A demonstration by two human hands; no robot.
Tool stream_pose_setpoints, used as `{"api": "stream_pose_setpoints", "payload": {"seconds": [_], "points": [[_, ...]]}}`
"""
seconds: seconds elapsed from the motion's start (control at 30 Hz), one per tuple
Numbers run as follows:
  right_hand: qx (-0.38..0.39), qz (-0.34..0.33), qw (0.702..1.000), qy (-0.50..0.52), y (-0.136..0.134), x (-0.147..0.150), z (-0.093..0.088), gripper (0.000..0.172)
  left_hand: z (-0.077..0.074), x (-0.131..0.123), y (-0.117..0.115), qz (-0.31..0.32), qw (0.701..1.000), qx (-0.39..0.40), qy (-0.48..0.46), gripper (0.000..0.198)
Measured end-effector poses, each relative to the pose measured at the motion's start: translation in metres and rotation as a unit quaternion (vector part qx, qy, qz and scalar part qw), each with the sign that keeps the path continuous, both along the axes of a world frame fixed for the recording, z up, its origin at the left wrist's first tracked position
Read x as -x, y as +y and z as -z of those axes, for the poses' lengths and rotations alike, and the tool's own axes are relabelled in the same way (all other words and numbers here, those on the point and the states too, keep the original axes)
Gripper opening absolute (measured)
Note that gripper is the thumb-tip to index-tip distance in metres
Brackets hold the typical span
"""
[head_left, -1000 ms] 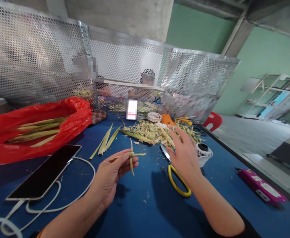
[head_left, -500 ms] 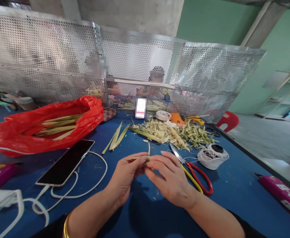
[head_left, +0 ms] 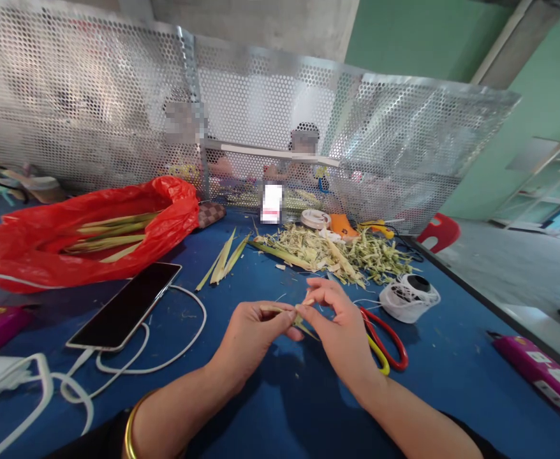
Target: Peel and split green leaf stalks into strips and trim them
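Note:
Over the blue table, my left hand (head_left: 256,331) pinches a small piece of pale green leaf strips (head_left: 302,322) between thumb and fingers. Close against it, my right hand (head_left: 340,325) has its thumb and forefinger closed on the same leaf strips. Thin ends stick out below the fingertips, and most of the piece is hidden by the fingers. Beside my right hand lie scissors (head_left: 397,350) with red and yellow handles, their blades mostly covered by the hand. Loose leaf strips (head_left: 223,260) rest beyond my left hand.
A heap of leaf scraps (head_left: 328,252) lies behind my hands. At left are a red plastic bag (head_left: 175,210) holding long leaves, a phone (head_left: 127,306) and a white cable (head_left: 198,344). White thread (head_left: 409,299) and a purple case (head_left: 538,370) sit at right. A perforated screen (head_left: 261,95) stands behind.
My right hand has rotated, its thumb and forefinger now closed on the leaf strips. A strip that stood upright between the hands no longer does; ends now point down to the right.

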State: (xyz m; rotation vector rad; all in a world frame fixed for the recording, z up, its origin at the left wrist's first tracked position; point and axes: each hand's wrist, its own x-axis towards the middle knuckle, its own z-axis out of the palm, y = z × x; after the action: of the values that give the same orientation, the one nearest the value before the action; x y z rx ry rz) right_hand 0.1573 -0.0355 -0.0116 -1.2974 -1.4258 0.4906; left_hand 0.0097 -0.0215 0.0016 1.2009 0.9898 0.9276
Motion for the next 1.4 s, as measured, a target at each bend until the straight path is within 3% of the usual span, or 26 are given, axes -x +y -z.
{"api": "stream_pose_setpoints", "payload": {"seconds": [0.1, 0.17, 0.37, 0.67, 0.83, 0.97, 1.23, 1.4], "points": [[0.089, -0.047, 0.992, 0.07, 0.0, 0.001, -0.002, 0.01, 0.002, -0.001, 0.001, -0.005, 1.0, -0.014, 0.005, 0.019], [0.102, -0.068, 0.991, 0.058, -0.001, 0.0, -0.005, 0.013, 0.002, -0.001, 0.002, -0.009, 1.0, -0.02, 0.018, 0.018], [0.011, -0.079, 0.995, -0.055, -0.004, -0.004, -0.006, 0.011, -0.003, 0.001, 0.004, 0.001, 1.0, 0.014, -0.007, 0.009], [0.014, -0.044, 0.999, 0.007, -0.003, -0.002, 0.001, 0.012, 0.001, -0.005, -0.001, 0.021, 0.992, 0.089, -0.089, 0.013], [-0.01, -0.027, 0.999, -0.023, -0.002, -0.002, 0.004, 0.01, 0.005, -0.006, 0.0, 0.034, 0.979, 0.146, -0.14, 0.017], [-0.011, -0.012, 0.999, -0.044, -0.002, -0.002, 0.004, 0.009, 0.008, -0.006, 0.0, 0.005, 0.972, 0.16, -0.172, 0.017], [0.09, -0.031, 0.991, 0.097, 0.001, 0.003, -0.002, 0.014, 0.009, -0.005, -0.002, 0.014, 0.968, 0.174, -0.181, 0.011], [0.099, -0.042, 0.983, 0.146, 0.003, 0.003, 0.003, 0.016, 0.006, -0.004, -0.001, 0.026, 0.965, 0.185, -0.184, 0.013]]}}
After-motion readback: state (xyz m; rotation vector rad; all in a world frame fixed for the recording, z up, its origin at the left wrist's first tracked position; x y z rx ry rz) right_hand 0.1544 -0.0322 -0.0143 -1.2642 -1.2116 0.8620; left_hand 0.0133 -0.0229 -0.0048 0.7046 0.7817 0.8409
